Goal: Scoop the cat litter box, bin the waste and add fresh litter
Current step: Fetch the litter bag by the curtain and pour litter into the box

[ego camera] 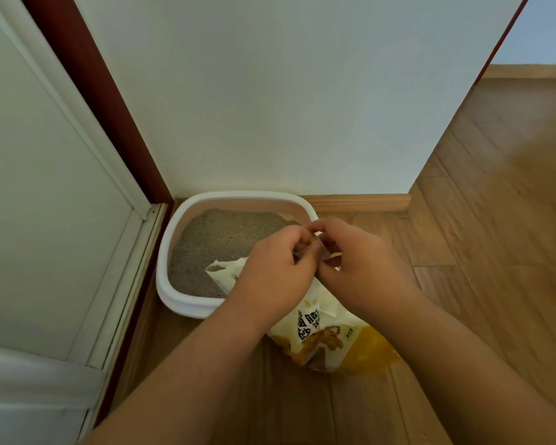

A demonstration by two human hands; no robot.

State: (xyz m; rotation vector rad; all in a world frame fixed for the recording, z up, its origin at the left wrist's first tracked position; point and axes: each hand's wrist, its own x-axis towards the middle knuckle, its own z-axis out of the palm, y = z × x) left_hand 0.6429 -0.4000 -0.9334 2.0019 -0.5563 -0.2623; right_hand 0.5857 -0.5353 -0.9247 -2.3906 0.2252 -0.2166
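Note:
A white litter box (187,303) sits on the floor in the corner, filled with grey litter (219,239). In front of it stands a yellow and white litter bag (328,332) with its open top leaning over the box's right front rim. My left hand (270,271) and my right hand (360,261) meet at the bag's top edge. Both pinch the bag's top between curled fingers and thumbs. Grey litter shows inside the bag's open corner (217,268).
A white wall (270,107) stands behind the box, with a wooden skirting board (357,203) at its foot. On the left is a white door (45,203) with a dark red frame (103,107). Wooden floor (495,203) extends to the right.

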